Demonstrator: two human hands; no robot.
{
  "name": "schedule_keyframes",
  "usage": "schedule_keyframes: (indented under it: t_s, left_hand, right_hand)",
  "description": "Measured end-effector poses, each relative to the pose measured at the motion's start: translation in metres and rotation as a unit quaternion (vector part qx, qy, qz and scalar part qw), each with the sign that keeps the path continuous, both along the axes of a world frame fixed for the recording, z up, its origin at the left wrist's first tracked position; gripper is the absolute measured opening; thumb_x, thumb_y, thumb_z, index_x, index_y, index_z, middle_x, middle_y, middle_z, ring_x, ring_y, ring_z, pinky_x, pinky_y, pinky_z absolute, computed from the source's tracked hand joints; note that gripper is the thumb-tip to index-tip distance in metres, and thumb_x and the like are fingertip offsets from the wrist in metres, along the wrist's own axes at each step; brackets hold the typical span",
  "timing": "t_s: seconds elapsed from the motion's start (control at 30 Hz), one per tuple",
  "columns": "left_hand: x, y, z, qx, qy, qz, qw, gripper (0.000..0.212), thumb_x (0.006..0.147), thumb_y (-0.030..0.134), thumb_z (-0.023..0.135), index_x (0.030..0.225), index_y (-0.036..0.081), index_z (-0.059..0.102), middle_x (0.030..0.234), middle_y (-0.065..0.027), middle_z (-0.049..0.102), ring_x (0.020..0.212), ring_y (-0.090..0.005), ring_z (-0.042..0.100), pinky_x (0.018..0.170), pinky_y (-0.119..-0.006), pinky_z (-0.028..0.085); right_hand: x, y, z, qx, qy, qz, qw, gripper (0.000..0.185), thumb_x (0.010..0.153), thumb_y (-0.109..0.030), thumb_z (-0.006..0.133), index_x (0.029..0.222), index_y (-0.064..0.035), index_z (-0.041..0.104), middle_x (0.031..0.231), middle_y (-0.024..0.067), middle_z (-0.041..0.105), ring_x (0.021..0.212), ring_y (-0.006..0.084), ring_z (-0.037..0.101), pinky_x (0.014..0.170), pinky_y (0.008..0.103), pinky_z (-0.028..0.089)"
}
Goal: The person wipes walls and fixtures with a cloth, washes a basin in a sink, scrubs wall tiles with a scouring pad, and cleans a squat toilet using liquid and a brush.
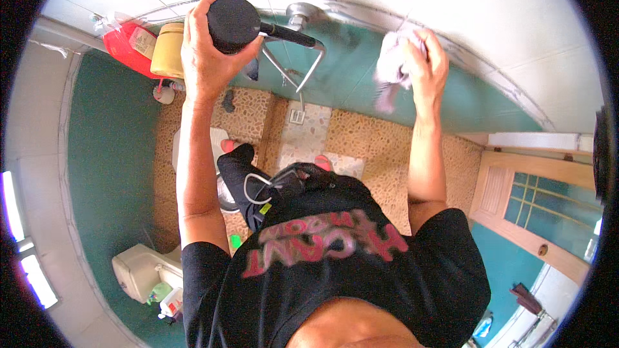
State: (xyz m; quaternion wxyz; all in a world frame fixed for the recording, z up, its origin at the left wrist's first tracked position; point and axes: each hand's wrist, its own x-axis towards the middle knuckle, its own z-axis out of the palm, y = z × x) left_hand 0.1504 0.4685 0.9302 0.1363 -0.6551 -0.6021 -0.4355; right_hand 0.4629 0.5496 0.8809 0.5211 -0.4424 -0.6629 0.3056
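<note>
My left hand (205, 65) grips a round black shower head (233, 24) by its rim, thumb below and fingers around the far side. Its black handle (290, 34) points right and meets a bent chrome hose or pipe (316, 60). Just behind the handle, a chrome fitting (302, 12) is fixed to the wall. Off to the right, my right hand (428, 70) holds a crumpled pale cloth (394, 60) near the green wall tiles; a blurred end hangs below. Whether the cloth touches the wall cannot be seen.
At left along the wall are a red container (128, 48) and a yellow plastic jar (168, 50). A floor drain (297, 116) lies below in the pebbled floor (367, 130). Behind me are a toilet (140, 270) at left and a wooden door (532, 203) with glass panes at right.
</note>
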Motion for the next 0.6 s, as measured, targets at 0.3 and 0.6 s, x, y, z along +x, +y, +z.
schedule_keyframes:
  t_s: [0.3, 0.6]
  left_hand:
    - [0.038, -0.021, 0.043, 0.009, 0.070, -0.048, 0.996, 0.075, 0.058, 0.022, 0.084, 0.123, 0.009, 0.050, 0.103, -0.0115, 0.057, 0.093, -0.0281, 0.059, 0.081, -0.038, 0.048]
    - [-0.004, -0.083, 0.039, -0.087, -0.054, -0.001, 0.995, 0.070, 0.059, 0.012, 0.082, 0.122, 0.008, 0.052, 0.110, -0.0112, 0.060, 0.100, -0.0203, 0.060, 0.086, -0.033, 0.049]
  right_hand:
    - [-0.120, -0.024, 0.009, 0.059, 0.069, 0.322, 0.942, 0.061, 0.078, -0.034, 0.072, 0.128, -0.0091, 0.048, 0.120, 0.0136, 0.057, 0.112, 0.0259, 0.055, 0.093, 0.0355, 0.043]
    - [-0.107, -0.074, -0.051, -0.071, -0.007, 0.402, 0.913, 0.060, 0.073, -0.029, 0.074, 0.125, -0.0094, 0.049, 0.108, 0.0117, 0.063, 0.101, 0.0216, 0.061, 0.087, 0.0340, 0.046]
